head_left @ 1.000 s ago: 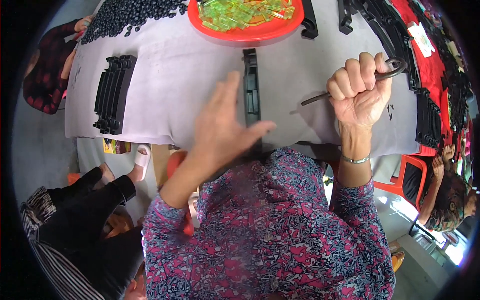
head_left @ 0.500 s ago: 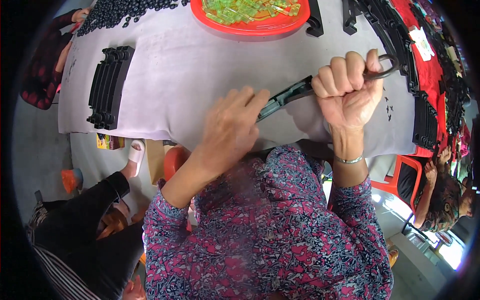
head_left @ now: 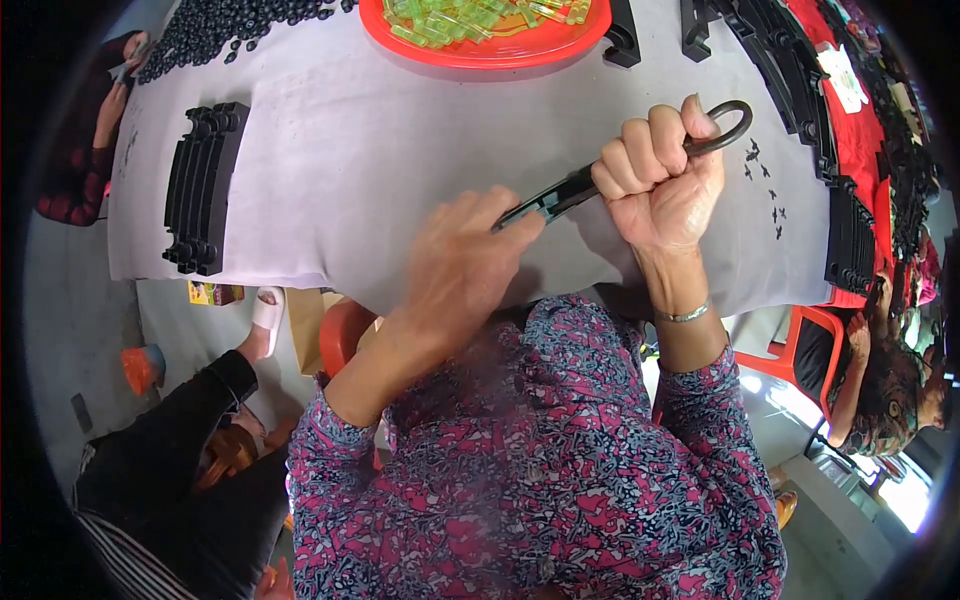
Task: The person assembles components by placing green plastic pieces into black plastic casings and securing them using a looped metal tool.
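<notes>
In front of my body, both hands meet over a long, narrow black plastic part (head_left: pixel 566 193) that slants up to the right. My right hand (head_left: pixel 660 190) is closed in a fist round its upper end. A dark hooked handle (head_left: pixel 740 122), bent into a loop, sticks out past the thumb of that fist. Whether handle and black part are one piece is hidden by the fingers. My left hand (head_left: pixel 462 255) is smeared by motion, its thumb and fingers closed on the lower end of the part, where a pale greenish inner face shows.
A red tray (head_left: pixel 480 60) of clear yellow-green pieces stands at the far side. Black beads (head_left: pixel 235 25) lie far left, a ribbed black block (head_left: pixel 207 188) nearer. Tiny black bits (head_left: pixel 770 195) and stacked black parts (head_left: pixel 850 240) are at the right. Other people sit at both sides.
My right hand and the hooked handle have shifted left. Less of the part's greenish inner face shows now, and my left hand has moved slightly down along with it.
</notes>
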`<control>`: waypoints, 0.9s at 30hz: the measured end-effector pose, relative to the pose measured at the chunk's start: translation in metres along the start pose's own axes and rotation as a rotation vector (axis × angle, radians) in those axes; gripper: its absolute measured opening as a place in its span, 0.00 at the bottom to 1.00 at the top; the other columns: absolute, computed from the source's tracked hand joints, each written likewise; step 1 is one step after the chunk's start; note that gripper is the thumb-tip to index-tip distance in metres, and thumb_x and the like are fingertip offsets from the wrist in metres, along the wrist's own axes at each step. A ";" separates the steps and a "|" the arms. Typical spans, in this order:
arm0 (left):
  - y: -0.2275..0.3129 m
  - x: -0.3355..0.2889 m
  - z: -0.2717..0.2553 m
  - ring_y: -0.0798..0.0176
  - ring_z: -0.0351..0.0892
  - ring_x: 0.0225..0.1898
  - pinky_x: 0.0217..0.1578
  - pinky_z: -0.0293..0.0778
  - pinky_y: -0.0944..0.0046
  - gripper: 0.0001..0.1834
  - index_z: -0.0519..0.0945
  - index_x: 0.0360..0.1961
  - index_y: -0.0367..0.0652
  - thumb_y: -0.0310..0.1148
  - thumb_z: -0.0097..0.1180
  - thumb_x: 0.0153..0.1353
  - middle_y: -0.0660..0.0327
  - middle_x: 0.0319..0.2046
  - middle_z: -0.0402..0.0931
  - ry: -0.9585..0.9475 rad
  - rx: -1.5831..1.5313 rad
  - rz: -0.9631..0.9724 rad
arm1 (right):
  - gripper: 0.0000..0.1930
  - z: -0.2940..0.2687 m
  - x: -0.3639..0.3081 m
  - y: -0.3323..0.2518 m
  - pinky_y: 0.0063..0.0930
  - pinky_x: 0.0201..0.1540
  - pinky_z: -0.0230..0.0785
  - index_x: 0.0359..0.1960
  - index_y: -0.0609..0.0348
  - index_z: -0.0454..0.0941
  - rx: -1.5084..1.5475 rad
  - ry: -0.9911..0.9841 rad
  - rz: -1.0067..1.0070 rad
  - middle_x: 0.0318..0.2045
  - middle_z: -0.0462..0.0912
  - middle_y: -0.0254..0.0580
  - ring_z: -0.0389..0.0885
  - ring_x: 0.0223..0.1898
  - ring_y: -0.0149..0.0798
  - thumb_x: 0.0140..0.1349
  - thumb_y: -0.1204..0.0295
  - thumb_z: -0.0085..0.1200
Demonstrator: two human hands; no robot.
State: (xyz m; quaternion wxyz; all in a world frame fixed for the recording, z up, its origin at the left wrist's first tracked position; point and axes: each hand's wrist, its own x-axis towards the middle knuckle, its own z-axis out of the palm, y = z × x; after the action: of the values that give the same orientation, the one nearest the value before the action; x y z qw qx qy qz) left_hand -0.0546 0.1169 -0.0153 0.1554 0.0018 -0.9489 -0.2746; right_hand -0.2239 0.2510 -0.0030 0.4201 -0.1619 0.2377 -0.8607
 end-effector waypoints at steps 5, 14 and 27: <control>-0.001 0.000 0.003 0.55 0.75 0.41 0.39 0.70 0.55 0.14 0.81 0.42 0.47 0.27 0.56 0.53 0.61 0.40 0.75 0.021 0.012 0.005 | 0.28 -0.002 0.000 0.001 0.28 0.20 0.39 0.16 0.48 0.56 0.000 -0.039 0.009 0.13 0.52 0.26 0.45 0.16 0.28 0.76 0.51 0.35; -0.002 0.000 0.003 0.54 0.74 0.41 0.39 0.71 0.54 0.17 0.81 0.45 0.48 0.25 0.57 0.52 0.62 0.39 0.73 -0.038 0.012 -0.020 | 0.28 -0.006 0.002 0.003 0.27 0.19 0.39 0.16 0.48 0.57 0.014 -0.046 0.015 0.13 0.53 0.26 0.45 0.16 0.28 0.76 0.51 0.34; -0.003 0.003 0.006 0.51 0.75 0.38 0.35 0.75 0.52 0.16 0.80 0.43 0.43 0.23 0.56 0.51 0.58 0.36 0.72 0.020 -0.047 0.036 | 0.27 -0.008 0.005 0.004 0.27 0.17 0.32 0.14 0.45 0.51 -0.009 0.070 0.054 0.11 0.48 0.24 0.40 0.14 0.27 0.71 0.50 0.37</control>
State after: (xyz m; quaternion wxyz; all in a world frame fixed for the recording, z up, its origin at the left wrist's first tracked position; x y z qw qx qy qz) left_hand -0.0594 0.1167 -0.0209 0.1697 -0.0163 -0.9405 -0.2940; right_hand -0.2277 0.2472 -0.0119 0.4340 -0.1270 0.2605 -0.8530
